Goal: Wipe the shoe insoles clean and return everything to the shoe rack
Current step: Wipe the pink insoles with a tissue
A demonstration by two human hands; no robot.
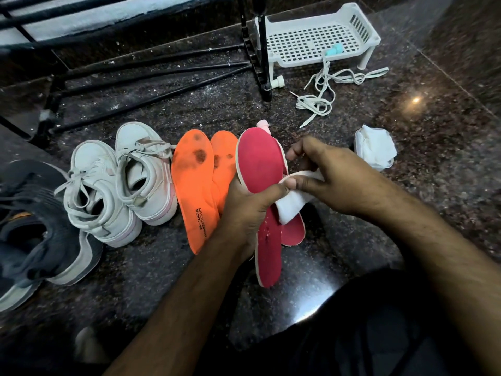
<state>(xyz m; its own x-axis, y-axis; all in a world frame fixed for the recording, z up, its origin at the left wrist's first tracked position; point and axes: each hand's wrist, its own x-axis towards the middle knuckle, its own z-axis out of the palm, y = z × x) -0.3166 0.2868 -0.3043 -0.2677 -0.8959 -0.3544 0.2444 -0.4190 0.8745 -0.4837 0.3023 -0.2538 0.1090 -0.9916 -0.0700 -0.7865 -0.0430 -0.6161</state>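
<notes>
The red insole (267,185) is the landmark. The left hand (245,204) grips it along its left edge and holds it above the floor; the right hand (322,172) pinches a white cloth (288,202) against its face, so wiping looks midway. Under it lies a second red insole (294,229). Just left, the orange insoles (193,185) show dark stains, apparently unwiped. Farther left stand white sneakers (122,183). Beyond them, the black shoe rack (151,74) holds nothing visible, so returning remains.

Left hand (245,206) holds a red insole (261,169); right hand (329,175) presses a white cloth (290,203) on it.
</notes>
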